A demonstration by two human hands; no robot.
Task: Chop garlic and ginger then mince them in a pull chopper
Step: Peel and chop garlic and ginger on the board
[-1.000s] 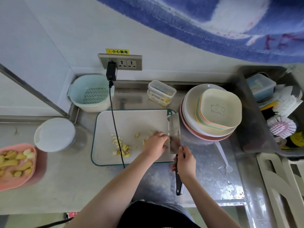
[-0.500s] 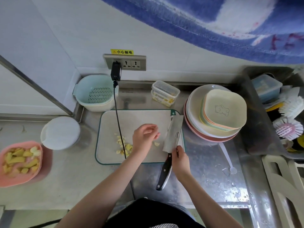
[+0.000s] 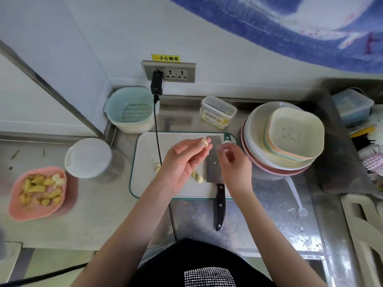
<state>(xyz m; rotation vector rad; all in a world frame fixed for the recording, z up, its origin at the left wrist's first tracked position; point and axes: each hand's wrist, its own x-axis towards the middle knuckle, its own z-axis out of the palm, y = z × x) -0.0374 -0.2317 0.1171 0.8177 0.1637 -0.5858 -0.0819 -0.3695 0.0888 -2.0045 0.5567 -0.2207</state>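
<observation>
Head view, centre frame: the left hand (image 3: 182,160) pinches a garlic clove (image 3: 204,142) at its fingertips, raised over the cutting board (image 3: 145,162). The right hand (image 3: 233,162), just beside, is blurred, fingers loosely curled, empty. The cleaver (image 3: 214,168) lies flat between them, long axis running top to bottom, handle toward the lower edge, nearer the right hand.

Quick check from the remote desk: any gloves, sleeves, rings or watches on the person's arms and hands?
None show. The left hand and right hand are bare, with no gloves, rings or watch visible. Both forearms are uncovered, no sleeves in view. Below them is dark clothing with a small black-and-white checked patch.
</observation>
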